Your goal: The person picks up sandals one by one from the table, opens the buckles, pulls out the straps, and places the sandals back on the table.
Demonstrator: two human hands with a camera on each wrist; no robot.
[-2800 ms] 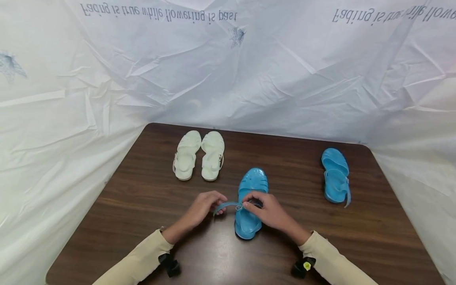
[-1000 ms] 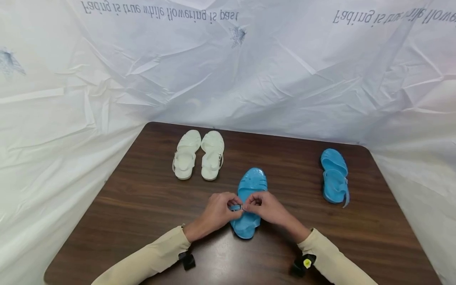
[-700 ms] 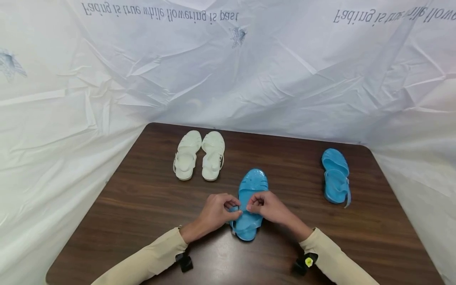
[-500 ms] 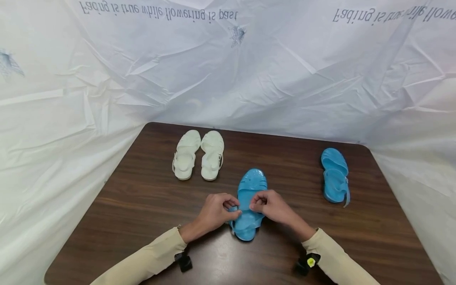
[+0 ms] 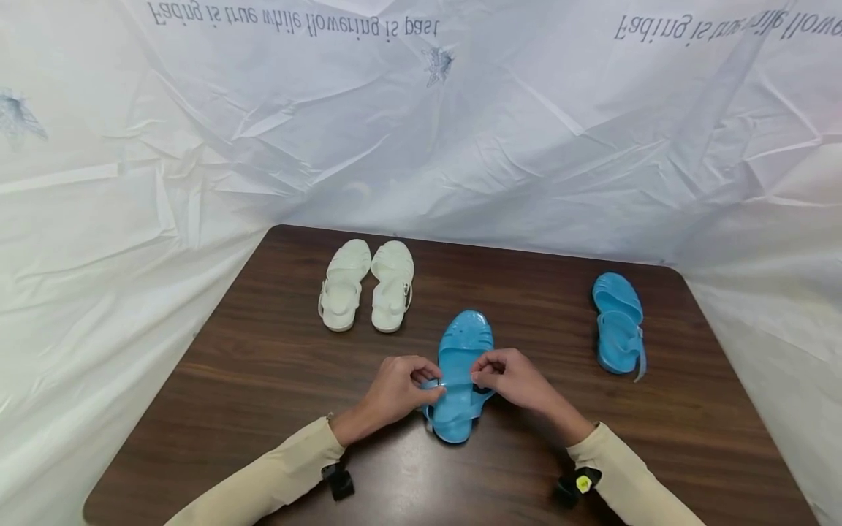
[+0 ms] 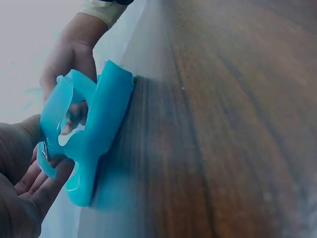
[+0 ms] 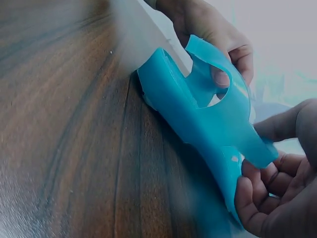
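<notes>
A blue jelly sandal [image 5: 465,332] lies on the table between both hands, toe pointing away. My left hand [image 5: 401,387] pinches its ankle strap at the small metal buckle [image 6: 45,151] on the sandal's left side. On the other side, my right hand [image 5: 513,376] pinches the right part of the strap [image 7: 260,148] between thumb and fingers, with the other fingers curled below. The strap arches over the heel part, and its heel band shows in both wrist views. Fingers partly hide the buckle in the head view.
A pair of white sandals [image 5: 392,281] stands side by side at the back left. Another blue sandal [image 5: 617,343] lies at the right with its strap end hanging loose. The dark wooden table [image 5: 263,351] meets a white sheet [image 5: 395,161] behind.
Earlier the left hand held the loose strap end out left; it then came to the buckle. The right hand has since moved right, from the buckle to the sandal's right side.
</notes>
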